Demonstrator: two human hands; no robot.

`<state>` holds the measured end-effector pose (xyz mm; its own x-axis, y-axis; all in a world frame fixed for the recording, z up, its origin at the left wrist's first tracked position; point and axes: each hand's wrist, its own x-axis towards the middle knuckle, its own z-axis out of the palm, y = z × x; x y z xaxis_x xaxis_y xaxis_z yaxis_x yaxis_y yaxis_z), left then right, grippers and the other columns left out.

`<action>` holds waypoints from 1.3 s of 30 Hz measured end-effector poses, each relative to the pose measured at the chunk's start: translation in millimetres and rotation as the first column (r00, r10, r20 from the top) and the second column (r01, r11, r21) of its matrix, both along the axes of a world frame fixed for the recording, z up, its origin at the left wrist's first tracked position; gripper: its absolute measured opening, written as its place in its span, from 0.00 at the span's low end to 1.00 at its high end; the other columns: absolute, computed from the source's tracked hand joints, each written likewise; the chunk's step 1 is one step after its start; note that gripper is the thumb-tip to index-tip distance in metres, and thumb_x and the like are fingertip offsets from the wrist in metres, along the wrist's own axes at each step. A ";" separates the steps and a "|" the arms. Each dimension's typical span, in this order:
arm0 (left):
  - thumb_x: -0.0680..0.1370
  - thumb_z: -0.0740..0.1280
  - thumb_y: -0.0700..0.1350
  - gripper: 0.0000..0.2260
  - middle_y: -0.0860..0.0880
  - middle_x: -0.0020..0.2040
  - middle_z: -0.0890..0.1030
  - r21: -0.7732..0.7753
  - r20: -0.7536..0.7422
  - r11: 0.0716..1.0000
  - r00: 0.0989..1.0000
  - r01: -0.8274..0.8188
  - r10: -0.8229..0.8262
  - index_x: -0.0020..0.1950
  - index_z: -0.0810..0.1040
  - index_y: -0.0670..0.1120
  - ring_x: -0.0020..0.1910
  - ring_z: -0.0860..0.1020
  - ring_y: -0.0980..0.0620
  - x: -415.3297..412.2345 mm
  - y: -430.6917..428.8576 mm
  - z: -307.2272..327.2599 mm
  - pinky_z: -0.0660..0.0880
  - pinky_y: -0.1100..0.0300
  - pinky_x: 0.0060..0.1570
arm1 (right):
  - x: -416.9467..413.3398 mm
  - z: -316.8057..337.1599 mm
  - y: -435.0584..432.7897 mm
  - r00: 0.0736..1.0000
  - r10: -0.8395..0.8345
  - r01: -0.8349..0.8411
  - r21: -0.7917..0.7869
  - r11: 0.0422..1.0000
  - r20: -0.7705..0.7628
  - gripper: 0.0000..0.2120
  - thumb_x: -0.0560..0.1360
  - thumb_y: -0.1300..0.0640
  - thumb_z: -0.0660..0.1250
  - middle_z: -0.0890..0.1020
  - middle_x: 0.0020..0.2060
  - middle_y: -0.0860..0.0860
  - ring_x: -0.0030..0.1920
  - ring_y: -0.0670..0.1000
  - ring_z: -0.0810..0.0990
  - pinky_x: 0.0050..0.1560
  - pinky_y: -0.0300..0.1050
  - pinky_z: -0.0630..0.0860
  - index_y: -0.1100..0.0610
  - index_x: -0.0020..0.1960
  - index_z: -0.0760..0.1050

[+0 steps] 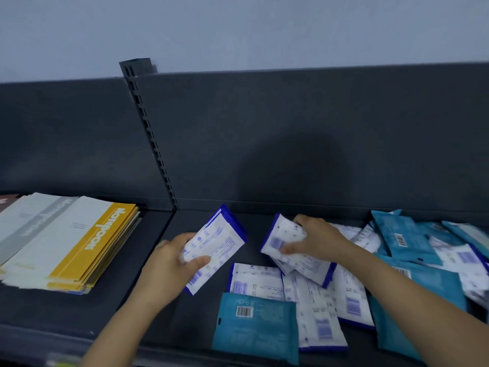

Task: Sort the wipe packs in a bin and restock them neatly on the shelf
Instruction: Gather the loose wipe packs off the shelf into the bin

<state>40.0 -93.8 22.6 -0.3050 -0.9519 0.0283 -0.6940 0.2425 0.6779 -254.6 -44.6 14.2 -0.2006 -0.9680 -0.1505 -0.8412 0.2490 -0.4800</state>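
White pack (214, 245) in left hand (169, 262) slants lengthwise up-right.

Teal packs (467, 230) — blurred, cut off rt.

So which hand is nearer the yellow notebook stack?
Left. The left hand, holding a white pack, sits just right of the notebook stack; the right hand is farther right, gripping a second white pack.

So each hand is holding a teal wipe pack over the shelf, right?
No, those packs are white with blue edges, not teal. In the head view the left hand grips a white pack and the right hand another white pack, over the shelf.
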 end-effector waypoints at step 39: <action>0.68 0.78 0.44 0.20 0.52 0.48 0.80 0.229 -0.047 0.955 0.978 -0.187 0.202 0.52 0.70 0.49 0.43 0.80 0.56 -9.1 57.8 -10.5 0.74 0.65 0.33 | -13.5 -21.7 -8.8 0.987 0.112 -0.084 0.227 0.970 -0.113 0.47 0.58 0.28 0.70 0.63 0.66 0.53 0.69 0.54 0.59 0.68 0.53 0.63 0.52 0.70 0.65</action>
